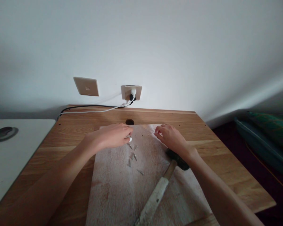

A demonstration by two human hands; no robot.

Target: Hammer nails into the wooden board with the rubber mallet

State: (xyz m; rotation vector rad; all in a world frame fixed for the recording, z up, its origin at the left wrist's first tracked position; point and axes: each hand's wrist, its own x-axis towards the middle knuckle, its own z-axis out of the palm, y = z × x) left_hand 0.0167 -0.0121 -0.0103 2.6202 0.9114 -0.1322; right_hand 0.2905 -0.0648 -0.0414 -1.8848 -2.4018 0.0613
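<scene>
My left hand (119, 135) is over the upper left of a pale, whitish wooden board (113, 188), its fingers curled together. A small white spot shows at its thumb tip; whatever the fingers may hold is hidden. Several loose metal nails (135, 157) lie on the board just below this hand. At the board's upper right, my right hand (168, 135) is loosely curled, with a gap between thumb and fingers and nothing visible in it. A hammer (154, 198) lies slantwise on the board, its black head close below my right wrist and its whitish handle toward me.
The board rests on a wooden desk (68, 131) against a white wall. Behind it are a cable hole (129, 121), a socket (138, 91) with plugs, and a white cable (94, 111). A white surface (21, 163) stands left; dark green fabric (269, 138) lies right.
</scene>
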